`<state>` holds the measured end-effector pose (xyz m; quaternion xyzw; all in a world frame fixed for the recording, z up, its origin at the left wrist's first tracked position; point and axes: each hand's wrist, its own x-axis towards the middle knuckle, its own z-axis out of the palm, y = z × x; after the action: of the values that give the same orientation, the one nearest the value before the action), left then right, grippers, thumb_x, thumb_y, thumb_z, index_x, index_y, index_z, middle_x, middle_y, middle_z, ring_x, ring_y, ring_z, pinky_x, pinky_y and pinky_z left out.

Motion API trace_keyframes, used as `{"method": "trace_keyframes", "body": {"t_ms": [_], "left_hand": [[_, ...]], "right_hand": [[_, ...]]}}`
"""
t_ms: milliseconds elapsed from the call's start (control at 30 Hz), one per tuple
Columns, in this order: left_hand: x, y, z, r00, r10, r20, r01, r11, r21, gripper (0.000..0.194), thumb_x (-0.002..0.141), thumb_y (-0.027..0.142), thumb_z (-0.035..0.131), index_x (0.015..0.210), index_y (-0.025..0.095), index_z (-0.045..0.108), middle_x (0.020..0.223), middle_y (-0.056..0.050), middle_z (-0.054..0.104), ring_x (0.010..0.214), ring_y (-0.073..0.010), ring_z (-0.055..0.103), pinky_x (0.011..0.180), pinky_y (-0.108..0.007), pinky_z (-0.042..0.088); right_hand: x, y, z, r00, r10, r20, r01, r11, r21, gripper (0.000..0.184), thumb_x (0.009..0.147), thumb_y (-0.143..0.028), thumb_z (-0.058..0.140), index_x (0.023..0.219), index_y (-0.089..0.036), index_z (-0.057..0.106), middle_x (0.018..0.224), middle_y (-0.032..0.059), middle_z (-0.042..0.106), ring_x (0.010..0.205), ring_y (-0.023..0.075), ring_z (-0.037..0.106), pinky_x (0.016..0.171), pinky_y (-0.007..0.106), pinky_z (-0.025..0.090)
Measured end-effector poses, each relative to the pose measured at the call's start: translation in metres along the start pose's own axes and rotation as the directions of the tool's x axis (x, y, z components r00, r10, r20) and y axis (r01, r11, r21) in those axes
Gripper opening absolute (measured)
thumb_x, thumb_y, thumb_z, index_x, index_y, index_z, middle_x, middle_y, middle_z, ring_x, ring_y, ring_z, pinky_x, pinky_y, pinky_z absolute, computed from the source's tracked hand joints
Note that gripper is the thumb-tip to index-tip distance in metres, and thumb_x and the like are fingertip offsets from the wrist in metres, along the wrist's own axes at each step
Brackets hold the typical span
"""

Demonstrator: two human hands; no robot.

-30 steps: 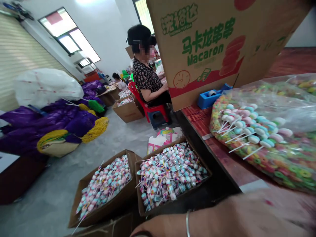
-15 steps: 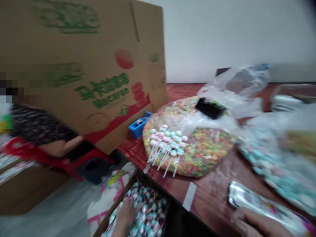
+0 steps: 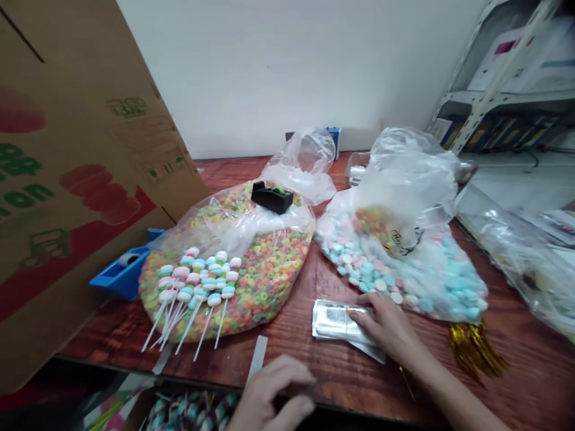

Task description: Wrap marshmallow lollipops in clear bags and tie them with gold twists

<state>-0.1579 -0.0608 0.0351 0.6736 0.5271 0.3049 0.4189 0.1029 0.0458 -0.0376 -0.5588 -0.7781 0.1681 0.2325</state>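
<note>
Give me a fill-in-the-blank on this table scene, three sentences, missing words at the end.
The right hand rests on a stack of ____ foil packets on the reddish-brown wooden table.
A ____ tape dispenser sits on the clear plastic bag of rainbow cereal rings.
The left hand is nearest a cardboard box of wrapped ____.

Missing words: silver; black; lollipops.

And there they are, left hand (image 3: 272, 389), right hand (image 3: 389, 326), both bare, slim fingers (image 3: 363, 317), right forearm (image 3: 458, 398) bare too, nails too small to call.
</note>
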Motion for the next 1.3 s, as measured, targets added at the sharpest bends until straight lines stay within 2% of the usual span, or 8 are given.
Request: {"method": "trace_keyframes", "body": {"t_ms": [200, 333, 467, 633, 767, 867, 1033, 1300], "left_hand": [[0.086, -0.01, 0.082, 0.974, 0.206, -0.096, -0.156, 0.913, 0.378, 0.061, 0.074, 0.024, 0.067, 0.132, 0.021, 0.049, 0.136, -0.013, 0.052, 0.128, -0.0312, 0.042, 0.109, -0.055, 0.027], [0.108, -0.027, 0.095, 0.984, 0.159, -0.074, -0.104, 0.868, 0.485, 0.065, 0.073, 0.022, 0.067, 0.134, 0.018, 0.045, 0.128, -0.014, 0.058, 0.122, -0.0301, 0.048, 0.108, -0.057, 0.025], [0.104, -0.024, 0.093, 0.971, 0.101, -0.218, 0.009, 0.89, 0.455, 0.066, 0.071, 0.026, 0.069, 0.133, 0.016, 0.047, 0.128, -0.016, 0.058, 0.122, -0.0322, 0.048, 0.107, -0.059, 0.024], [0.088, 0.013, 0.11, 0.94, -0.076, -0.331, 0.034, 0.991, -0.13, 0.038, 0.071, 0.036, 0.071, 0.106, 0.021, 0.067, 0.115, -0.014, 0.066, 0.11, -0.0324, 0.056, 0.098, -0.051, 0.039], [0.09, 0.05, 0.132, 0.961, -0.27, 0.055, 0.169, 0.422, -0.891, 0.039, 0.075, 0.047, 0.066, 0.102, 0.019, 0.069, 0.101, -0.012, 0.07, 0.09, -0.0248, 0.064, 0.079, -0.039, 0.051], [0.097, 0.06, 0.132, 0.916, -0.4, -0.018, 0.07, 0.206, -0.976, 0.017, 0.077, 0.031, 0.069, 0.089, 0.02, 0.071, 0.093, -0.006, 0.071, 0.087, -0.0167, 0.064, 0.085, -0.032, 0.048], [0.096, 0.056, 0.13, 0.852, -0.517, -0.089, 0.05, 0.249, -0.967, 0.019, 0.07, 0.027, 0.076, 0.084, 0.015, 0.07, 0.085, -0.006, 0.071, 0.08, -0.0168, 0.064, 0.081, -0.032, 0.05], [0.097, 0.046, 0.136, 0.808, -0.533, -0.252, -0.003, 0.425, -0.905, 0.025, 0.064, 0.021, 0.079, 0.081, 0.015, 0.062, 0.075, 0.0, 0.063, 0.072, -0.0133, 0.06, 0.074, -0.027, 0.049]], "right_hand": [[-0.001, -0.007, 0.0, 0.992, -0.095, -0.088, 0.087, 0.992, -0.088, 0.017, 0.091, -0.021, 0.051, 0.078, -0.021, 0.062, 0.083, 0.0032, 0.066, 0.083, 0.0205, 0.058, 0.077, 0.034, 0.039], [-0.008, -0.015, -0.015, 0.972, -0.199, -0.121, 0.175, 0.967, -0.183, 0.015, 0.089, -0.014, 0.051, 0.088, -0.021, 0.064, 0.101, 0.0067, 0.068, 0.094, 0.0243, 0.056, 0.09, 0.042, 0.032], [-0.019, -0.003, -0.056, 0.97, -0.132, -0.205, 0.078, 0.965, -0.249, 0.021, 0.092, -0.019, 0.047, 0.081, -0.02, 0.063, 0.071, 0.0057, 0.062, 0.067, 0.0228, 0.054, 0.071, 0.038, 0.036], [-0.031, 0.002, -0.101, 0.926, 0.164, -0.34, -0.067, 0.958, 0.279, 0.016, 0.092, -0.035, 0.052, 0.091, -0.023, 0.062, 0.076, 0.0001, 0.064, 0.065, 0.0168, 0.059, 0.061, 0.026, 0.043], [-0.034, -0.013, -0.091, 0.989, 0.055, -0.135, 0.029, 0.833, 0.553, 0.013, 0.09, -0.031, 0.054, 0.095, -0.026, 0.065, 0.086, 0.0002, 0.068, 0.081, 0.0176, 0.064, 0.073, 0.025, 0.05], [-0.037, -0.013, -0.072, 0.97, 0.214, -0.115, -0.065, 0.685, 0.726, 0.045, 0.082, -0.031, 0.065, 0.125, -0.025, 0.052, 0.103, 0.0055, 0.067, 0.089, 0.021, 0.066, 0.078, 0.032, 0.053], [-0.046, -0.011, -0.054, 0.948, 0.275, 0.16, -0.213, 0.175, 0.961, 0.034, 0.084, -0.035, 0.064, 0.116, -0.023, 0.059, 0.106, 0.0065, 0.069, 0.095, 0.0217, 0.065, 0.087, 0.036, 0.05], [-0.048, -0.027, -0.051, 0.95, 0.292, 0.115, -0.213, 0.333, 0.918, 0.02, 0.083, -0.038, 0.064, 0.087, -0.02, 0.067, 0.083, 0.0009, 0.07, 0.08, 0.0185, 0.062, 0.074, 0.025, 0.048]]}}
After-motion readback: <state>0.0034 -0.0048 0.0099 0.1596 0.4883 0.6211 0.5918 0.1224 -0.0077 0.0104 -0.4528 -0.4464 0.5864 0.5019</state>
